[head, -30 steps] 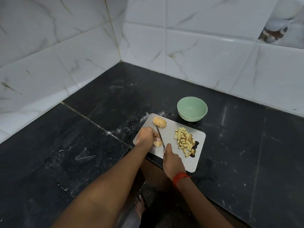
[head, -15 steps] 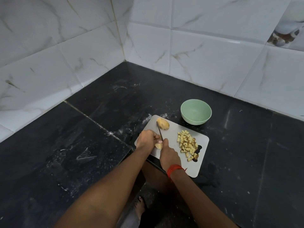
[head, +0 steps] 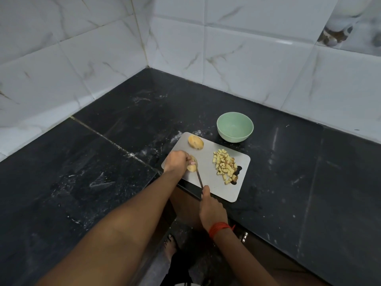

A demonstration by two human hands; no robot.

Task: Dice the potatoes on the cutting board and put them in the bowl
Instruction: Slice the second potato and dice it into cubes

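Note:
A grey cutting board [head: 208, 162] lies on the black counter. My left hand [head: 177, 161] holds a potato piece [head: 192, 167] down on the board's left side. My right hand [head: 210, 207] grips a knife [head: 199, 178] by its handle near the board's front edge, and the blade's tip meets the held piece. Another potato half [head: 195, 142] lies at the board's far corner. A pile of diced potato [head: 225, 166] covers the board's right side. The green bowl [head: 235, 130] stands behind the board with nothing in it.
White marble tiles [head: 226, 48] close the corner behind and to the left. The black counter [head: 103, 157] spreads left and right of the board, dusted with white marks. My foot [head: 170, 244] shows on the floor below the counter edge.
My right hand has drawn back toward me along the board, pulling the knife so only its tip stays at the potato piece. My left hand still holds the piece.

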